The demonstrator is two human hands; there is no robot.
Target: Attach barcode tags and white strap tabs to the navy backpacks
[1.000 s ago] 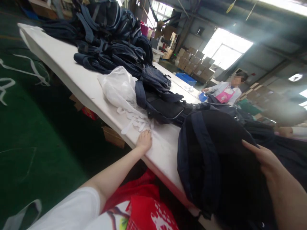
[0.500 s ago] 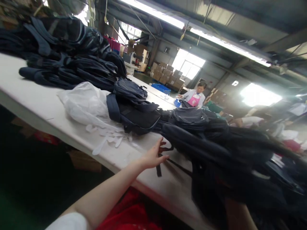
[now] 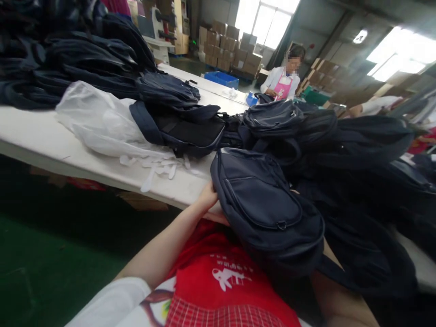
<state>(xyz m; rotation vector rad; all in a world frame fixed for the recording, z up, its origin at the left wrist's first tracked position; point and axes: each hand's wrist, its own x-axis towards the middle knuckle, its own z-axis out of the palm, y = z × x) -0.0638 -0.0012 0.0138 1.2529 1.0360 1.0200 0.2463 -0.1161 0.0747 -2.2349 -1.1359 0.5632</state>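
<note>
A dark navy backpack [image 3: 262,195] with a curved front pocket and a small metal ring is held at the table's front edge, over my red apron. My left hand [image 3: 208,196] grips its left side, the fingers partly hidden behind the fabric. On the right, my forearm reaches behind the backpack; my right hand is almost wholly covered by it, so its fingers cannot be made out. A white plastic bag [image 3: 98,120] lies on the table beside white strips [image 3: 160,168]. Another dark backpack [image 3: 194,131] rests just beyond them.
Dark backpacks are heaped at the left [image 3: 91,59] and right [image 3: 361,145] of the white table [image 3: 30,131]. Across it, a person in a pink apron [image 3: 282,86] works near a blue bin [image 3: 221,79]. Cardboard boxes [image 3: 231,50] stand behind.
The view has tilted down. A backpack has come from the right to the front edge, in front of my body. My left hand has closed on its side after reaching with spread fingers.
</note>
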